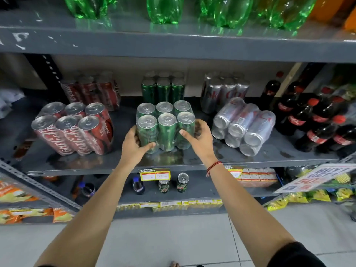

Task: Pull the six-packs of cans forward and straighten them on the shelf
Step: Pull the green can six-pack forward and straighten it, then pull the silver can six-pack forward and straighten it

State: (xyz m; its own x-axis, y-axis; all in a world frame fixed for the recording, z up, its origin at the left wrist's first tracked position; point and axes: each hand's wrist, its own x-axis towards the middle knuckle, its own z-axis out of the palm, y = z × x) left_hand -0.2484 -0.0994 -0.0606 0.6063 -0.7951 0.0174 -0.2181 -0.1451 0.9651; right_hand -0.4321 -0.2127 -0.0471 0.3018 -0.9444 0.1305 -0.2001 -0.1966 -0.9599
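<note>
A green six-pack [165,124] stands upright near the middle of the grey shelf [269,155]. My left hand [134,145] grips its left side and my right hand [198,137] grips its right side. To the left, a red cola six-pack [73,128] stands tilted near the front. To the right, a silver six-pack [244,126] lies on its side. Behind them, at the back of the shelf, stand a second red pack [92,89], a second green pack [163,87] and a second silver pack [223,91].
Dark cola bottles [316,120] crowd the shelf's right end. Green bottles [165,8] stand on the shelf above. Loose cans [182,182] and a small bottle [138,185] sit on the shelf below, behind a yellow price tag [155,174]. A tilted sign [316,178] juts out at right.
</note>
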